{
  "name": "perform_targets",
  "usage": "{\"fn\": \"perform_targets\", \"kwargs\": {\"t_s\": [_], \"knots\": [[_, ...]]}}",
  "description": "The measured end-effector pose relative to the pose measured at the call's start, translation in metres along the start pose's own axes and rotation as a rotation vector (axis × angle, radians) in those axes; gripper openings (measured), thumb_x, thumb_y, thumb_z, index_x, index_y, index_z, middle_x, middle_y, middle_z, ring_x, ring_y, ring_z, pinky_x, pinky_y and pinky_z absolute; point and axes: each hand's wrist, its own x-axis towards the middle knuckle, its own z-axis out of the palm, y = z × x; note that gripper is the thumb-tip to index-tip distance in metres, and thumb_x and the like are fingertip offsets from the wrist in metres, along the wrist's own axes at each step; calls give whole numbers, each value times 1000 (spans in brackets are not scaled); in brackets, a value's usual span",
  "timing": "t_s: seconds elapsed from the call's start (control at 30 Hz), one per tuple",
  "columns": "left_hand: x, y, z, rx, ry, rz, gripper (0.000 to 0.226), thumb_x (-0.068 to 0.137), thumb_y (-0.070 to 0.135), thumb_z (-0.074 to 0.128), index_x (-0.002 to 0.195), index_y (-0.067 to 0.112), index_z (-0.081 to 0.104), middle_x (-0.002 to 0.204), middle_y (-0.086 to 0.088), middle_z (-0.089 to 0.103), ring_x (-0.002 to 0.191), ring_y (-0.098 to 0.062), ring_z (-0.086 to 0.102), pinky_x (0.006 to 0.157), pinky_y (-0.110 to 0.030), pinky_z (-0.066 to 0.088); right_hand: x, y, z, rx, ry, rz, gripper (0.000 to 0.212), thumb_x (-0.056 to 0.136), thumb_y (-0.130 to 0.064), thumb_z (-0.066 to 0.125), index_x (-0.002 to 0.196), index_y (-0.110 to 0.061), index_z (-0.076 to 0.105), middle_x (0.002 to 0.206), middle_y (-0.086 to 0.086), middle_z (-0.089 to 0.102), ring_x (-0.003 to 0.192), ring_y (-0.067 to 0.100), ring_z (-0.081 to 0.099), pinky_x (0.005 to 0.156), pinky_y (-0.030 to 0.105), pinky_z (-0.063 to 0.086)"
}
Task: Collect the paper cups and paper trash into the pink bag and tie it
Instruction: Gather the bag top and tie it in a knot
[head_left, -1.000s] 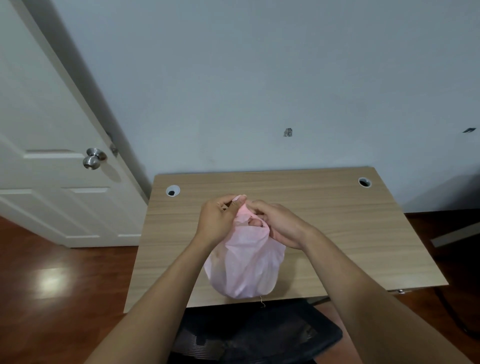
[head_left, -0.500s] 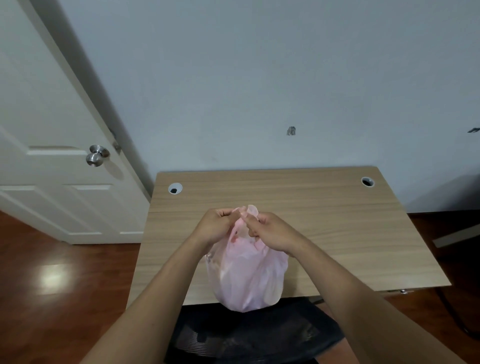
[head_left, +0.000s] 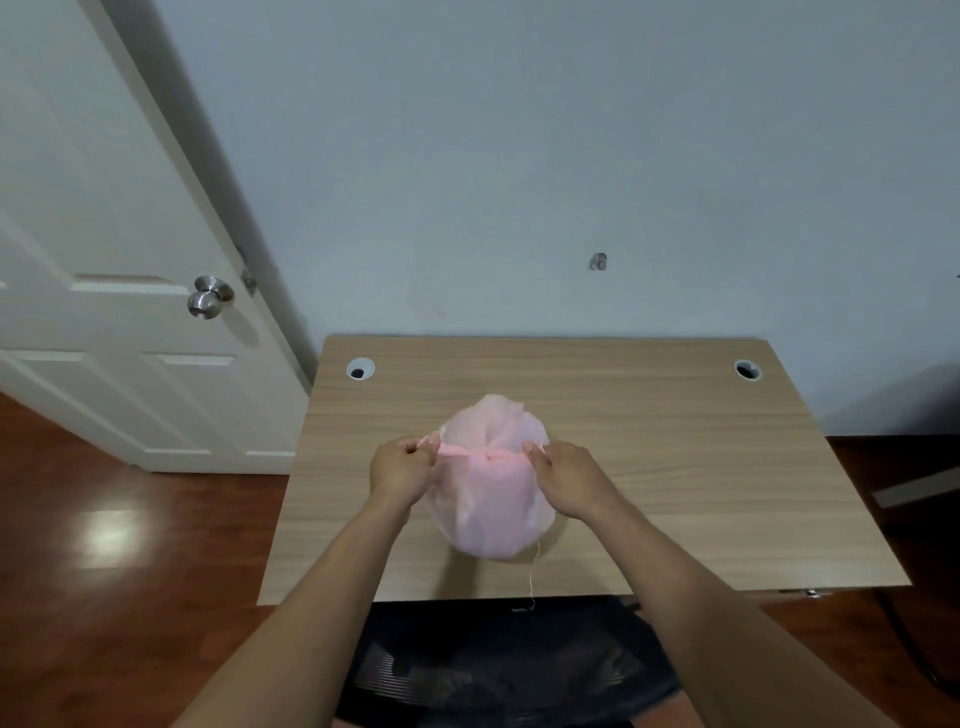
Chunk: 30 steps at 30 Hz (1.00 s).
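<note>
Both hands (head_left: 488, 475) pulling pink bag (head_left: 491, 499) ties apart, on desk (head_left: 675, 467).

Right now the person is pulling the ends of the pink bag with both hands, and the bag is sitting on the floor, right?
Not quite. The head view shows the pink bag on the wooden desk, not on the floor. The rest is right: the left hand and the right hand each pull an end of the bag sideways.

pink bag (head_left: 491, 499) contents hidden, knot blurred
</note>
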Motion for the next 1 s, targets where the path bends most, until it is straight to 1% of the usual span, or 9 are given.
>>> {"fn": "perform_targets", "kwargs": {"t_s": [0.1, 0.17, 0.3, 0.4, 0.53, 0.67, 0.83, 0.93, 1.0], "knots": [[10, -14, -16, 79, 70, -17, 42, 101, 31, 71, 67, 7, 70, 66, -4, 62, 65, -22, 52, 57, -30, 38, -3, 14, 0, 2, -58, 102, 56, 119, -43, 34, 124, -4, 74, 135, 23, 72, 123, 42, 65, 95, 40, 47], [12, -18, -19, 112, 83, -11, 43, 102, 33, 69, 69, 4, 70, 65, -5, 64, 66, -25, 55, 58, -30, 39, -3, 14, 2, -6, -51, 134, 54, 118, -46, 35, 130, -10, 73, 139, 19, 71, 127, 41, 64, 97, 40, 48], [15, -14, -20, 221, 68, 167, 45, 106, 36, 61, 71, 9, 66, 70, -7, 68, 73, -31, 63, 63, -36, 41, 2, 7, 5, -30, 85, 99, 47, 116, -48, 33, 101, -22, 69, 111, 15, 75, 109, 38, 70, 84, 40, 52], [12, -1, -25, 221, 10, 361, 42, 109, 39, 58, 74, 16, 64, 77, -3, 68, 81, -25, 66, 71, -38, 46, 7, -3, -2, 64, 242, -3, 49, 118, -39, 38, 90, -15, 71, 104, 17, 71, 102, 38, 69, 85, 40, 47], [-19, 38, -21, -147, -217, 261, 46, 115, 41, 46, 97, 2, 64, 92, -7, 80, 74, -13, 71, 60, -22, 48, 2, -28, -13, 416, 274, -77, 55, 118, -40, 42, 76, -13, 65, 89, 1, 75, 96, 25, 73, 92, 39, 51], [-32, 58, -5, -419, -318, 205, 47, 116, 43, 38, 102, 1, 54, 98, -21, 80, 71, -29, 69, 56, -29, 48, -2, -60, -23, 1075, 143, 33, 55, 117, -44, 48, 73, -11, 50, 96, 6, 83, 95, 23, 77, 95, 36, 56], [-32, 63, 4, -671, -431, 142, 31, 110, 33, 59, 113, 2, 62, 94, -20, 70, 74, -22, 67, 78, -32, 62, 2, -71, -32, 1224, 169, 56, 50, 118, -39, 48, 74, -16, 53, 69, 1, 59, 63, 20, 55, 76, 31, 46], [-35, 62, 5, -787, -511, 75, 10, 98, 8, 71, 104, 2, 76, 101, -19, 75, 87, -20, 76, 94, -32, 64, 4, -67, -35, 1279, 139, 45, 38, 116, -27, 52, 86, -9, 67, 76, 3, 61, 64, 18, 52, 76, 29, 48], [-36, 60, 7, -814, -526, 48, 16, 97, -1, 69, 109, -3, 79, 119, -25, 77, 107, -28, 78, 105, -38, 59, 4, -63, -33, 1294, 109, 39, 26, 109, -14, 55, 96, -4, 75, 78, 3, 62, 70, 18, 53, 82, 33, 46]]}}
